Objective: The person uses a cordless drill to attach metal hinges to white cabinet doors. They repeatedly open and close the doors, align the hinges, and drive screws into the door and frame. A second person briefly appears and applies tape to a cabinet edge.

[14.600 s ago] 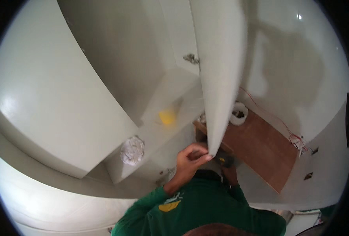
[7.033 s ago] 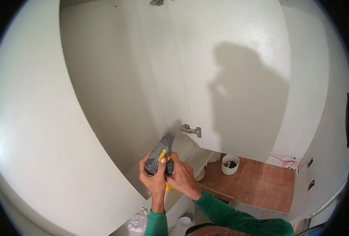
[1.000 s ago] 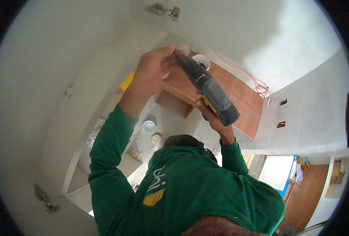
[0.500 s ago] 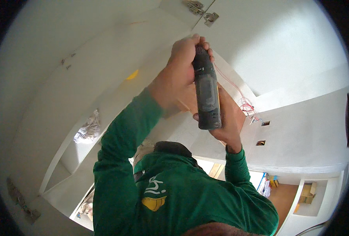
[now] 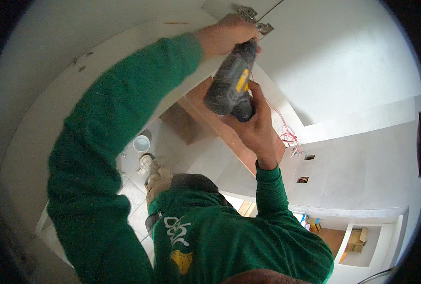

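A black cordless drill (image 5: 227,83) with a yellow patch points up toward a metal cabinet hinge (image 5: 265,28). My right hand (image 5: 260,116) grips it from below, fingers wrapped round its handle. My left hand (image 5: 229,34) is raised at the drill's front end, beside the hinge. Its fingers are curled in, and motion blur and the drill hide what they pinch. A second hinge part (image 5: 246,13) sits just behind the left hand, next to the seam between white panels.
White cabinet walls surround my arms. Below the drill runs a brown wooden board (image 5: 236,146). Red wires (image 5: 290,136) hang beside wall openings (image 5: 303,180) on the right. A white bucket (image 5: 141,143) stands on the tiled floor; a cardboard box (image 5: 357,240) occupies a shelf niche.
The drill has tilted and swung up and left, showing its yellow side. My left hand has risen toward the hinge, its elbow swinging out left. My right hand has moved slightly up.
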Demonstrator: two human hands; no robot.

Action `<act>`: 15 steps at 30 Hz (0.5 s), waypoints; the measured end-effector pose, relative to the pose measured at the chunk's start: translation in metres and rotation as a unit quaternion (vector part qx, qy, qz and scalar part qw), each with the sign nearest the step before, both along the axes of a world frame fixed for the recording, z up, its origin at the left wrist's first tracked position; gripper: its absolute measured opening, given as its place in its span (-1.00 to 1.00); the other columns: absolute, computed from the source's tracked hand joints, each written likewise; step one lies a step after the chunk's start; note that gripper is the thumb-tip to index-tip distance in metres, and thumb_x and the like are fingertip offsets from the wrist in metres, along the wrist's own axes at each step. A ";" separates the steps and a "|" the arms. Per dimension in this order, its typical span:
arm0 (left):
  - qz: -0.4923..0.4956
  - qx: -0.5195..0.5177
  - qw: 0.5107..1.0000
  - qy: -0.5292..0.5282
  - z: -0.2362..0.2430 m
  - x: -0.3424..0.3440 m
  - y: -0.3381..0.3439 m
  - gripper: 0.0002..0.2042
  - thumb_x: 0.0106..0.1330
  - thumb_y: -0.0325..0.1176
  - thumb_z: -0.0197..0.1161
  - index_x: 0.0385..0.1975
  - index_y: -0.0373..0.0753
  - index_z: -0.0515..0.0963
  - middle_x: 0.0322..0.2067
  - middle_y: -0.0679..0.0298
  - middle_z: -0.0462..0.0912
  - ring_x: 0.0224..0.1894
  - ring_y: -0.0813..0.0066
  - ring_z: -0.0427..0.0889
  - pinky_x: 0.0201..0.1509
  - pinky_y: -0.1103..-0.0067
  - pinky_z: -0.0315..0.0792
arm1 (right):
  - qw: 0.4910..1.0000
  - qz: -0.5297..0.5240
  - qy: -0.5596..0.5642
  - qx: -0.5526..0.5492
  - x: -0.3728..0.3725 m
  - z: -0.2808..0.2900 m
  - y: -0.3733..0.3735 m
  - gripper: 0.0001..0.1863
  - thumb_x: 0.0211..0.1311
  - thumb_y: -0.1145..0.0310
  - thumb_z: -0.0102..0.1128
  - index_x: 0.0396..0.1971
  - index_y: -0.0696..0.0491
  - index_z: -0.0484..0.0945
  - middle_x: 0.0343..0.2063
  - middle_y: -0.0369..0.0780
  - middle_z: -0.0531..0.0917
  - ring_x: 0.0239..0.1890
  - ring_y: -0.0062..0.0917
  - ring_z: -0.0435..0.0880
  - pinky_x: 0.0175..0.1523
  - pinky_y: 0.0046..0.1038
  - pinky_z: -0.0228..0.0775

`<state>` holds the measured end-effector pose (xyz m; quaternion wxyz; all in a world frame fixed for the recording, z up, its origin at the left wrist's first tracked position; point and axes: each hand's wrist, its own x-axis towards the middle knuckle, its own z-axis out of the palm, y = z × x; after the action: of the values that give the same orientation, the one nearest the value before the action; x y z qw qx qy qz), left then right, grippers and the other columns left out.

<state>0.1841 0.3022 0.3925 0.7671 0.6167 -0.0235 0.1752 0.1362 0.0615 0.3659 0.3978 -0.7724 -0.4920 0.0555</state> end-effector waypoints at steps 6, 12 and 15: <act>0.070 0.142 0.981 0.111 0.019 -0.034 0.034 -0.74 0.55 -0.29 0.14 -0.05 -0.33 0.66 -0.21 0.11 0.80 -0.21 0.37 0.80 -0.09 0.46 0.67 | 0.998 -0.014 -0.061 -0.005 -0.017 0.004 0.048 -0.16 0.02 0.29 0.68 0.29 0.13 0.41 -0.11 -0.11 0.74 -0.01 -0.35 0.76 0.12 -0.34 0.56; 0.066 0.174 0.975 0.119 0.015 -0.035 0.051 -0.72 0.55 -0.25 0.13 -0.02 -0.33 0.65 -0.17 0.11 0.79 -0.17 0.36 0.78 -0.05 0.44 0.64 | 0.998 -0.031 0.047 -0.017 -0.026 0.009 0.073 -0.15 0.04 0.27 0.70 0.31 0.13 0.39 -0.09 -0.08 0.76 0.01 -0.40 0.76 0.13 -0.40 0.54; 0.055 0.177 0.976 0.117 0.014 -0.030 0.052 -0.71 0.55 -0.24 0.13 -0.01 -0.33 0.64 -0.16 0.11 0.78 -0.15 0.35 0.77 -0.03 0.44 0.63 | 0.997 -0.066 0.035 -0.023 -0.030 0.009 0.078 -0.17 0.07 0.22 0.69 0.27 0.13 0.38 -0.16 -0.09 0.78 -0.07 -0.38 0.79 0.05 -0.37 0.58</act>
<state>0.1539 0.3539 0.4063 0.6325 0.7592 0.0695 0.1370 0.1062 0.1391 0.3748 0.3996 -0.8098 -0.4242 0.0680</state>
